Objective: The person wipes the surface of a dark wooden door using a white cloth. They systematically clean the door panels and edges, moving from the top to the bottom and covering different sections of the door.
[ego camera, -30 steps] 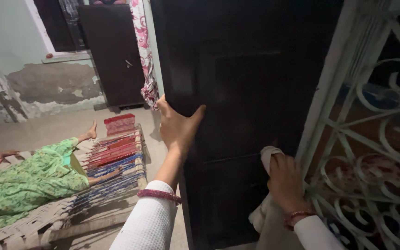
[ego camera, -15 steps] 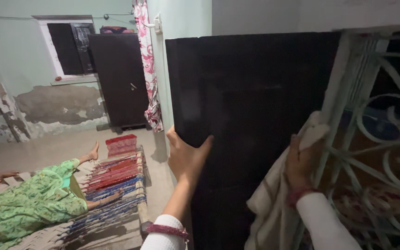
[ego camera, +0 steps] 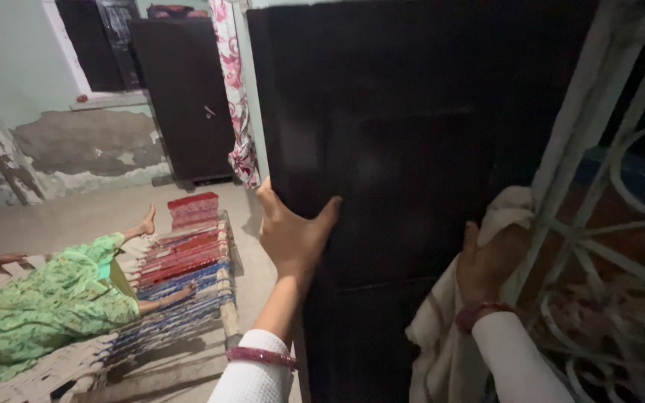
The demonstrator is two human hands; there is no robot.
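Both hands work the dark door (ego camera: 412, 149): left hand (ego camera: 289, 235) clasps its edge, fingers wrapped; right hand (ego camera: 487, 261) seemingly bunches a pale cloth (ego camera: 442, 328) against it beside the grille (ego camera: 606, 224). Wiping underway; next, steady pressure.

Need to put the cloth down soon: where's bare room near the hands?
Bare floor lies between the woven cot and the peeling wall. By the right hand, cloth, dark door and scrolled grille crowd together.
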